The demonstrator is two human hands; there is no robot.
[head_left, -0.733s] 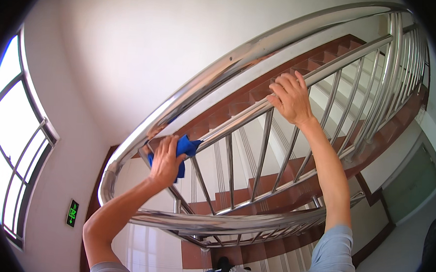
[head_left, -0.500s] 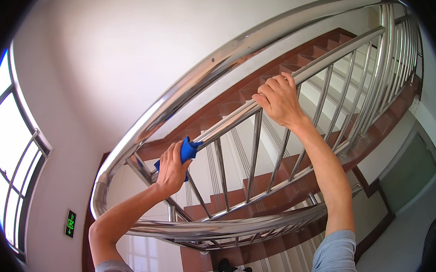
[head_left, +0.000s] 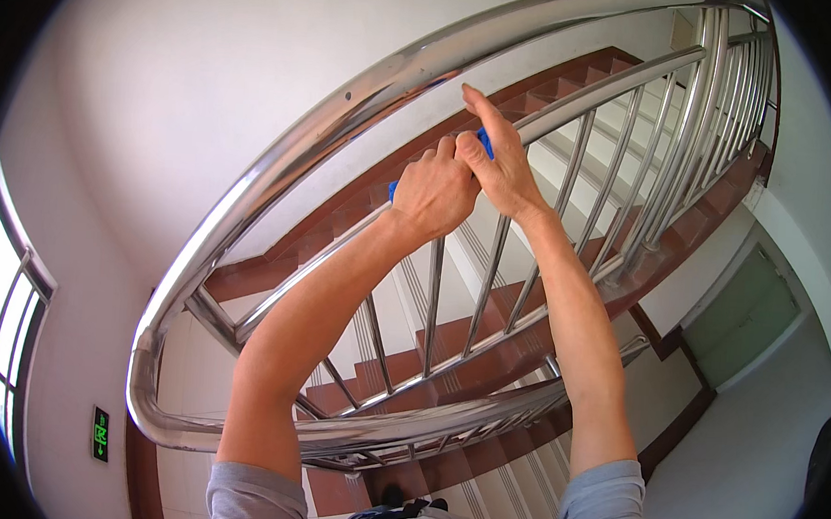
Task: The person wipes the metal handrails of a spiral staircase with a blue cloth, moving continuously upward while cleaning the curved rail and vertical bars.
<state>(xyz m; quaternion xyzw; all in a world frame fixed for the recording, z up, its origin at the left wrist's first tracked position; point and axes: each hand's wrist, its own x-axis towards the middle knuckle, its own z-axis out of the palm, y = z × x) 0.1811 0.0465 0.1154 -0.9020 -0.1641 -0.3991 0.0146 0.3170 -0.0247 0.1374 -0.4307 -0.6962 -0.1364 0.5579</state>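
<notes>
My left hand (head_left: 433, 195) is closed over a blue cloth (head_left: 485, 143), wrapped on the slanting lower rail (head_left: 613, 85) of a stainless steel stair railing. Only small patches of the cloth show, at either side of that hand. Right beside it, my right hand (head_left: 512, 175) lies against the left knuckles and the cloth's upper end. Its thumb and forefinger are spread apart; the other fingers are mostly hidden. Above both hands curves the thick, shiny top handrail (head_left: 363, 102).
Upright bars (head_left: 434, 307) stand below the lower rail, with brown-edged steps (head_left: 556, 93) behind. A second curved rail (head_left: 406, 432) runs nearer me. At left are a barred window (head_left: 4, 313) and a green exit sign (head_left: 100, 434); a grey-green door (head_left: 746, 319) stands at right.
My left hand has slid up the lower rail with the cloth and now meets my right hand. The right hand has loosened from its grip on the rail. The view has shifted slightly.
</notes>
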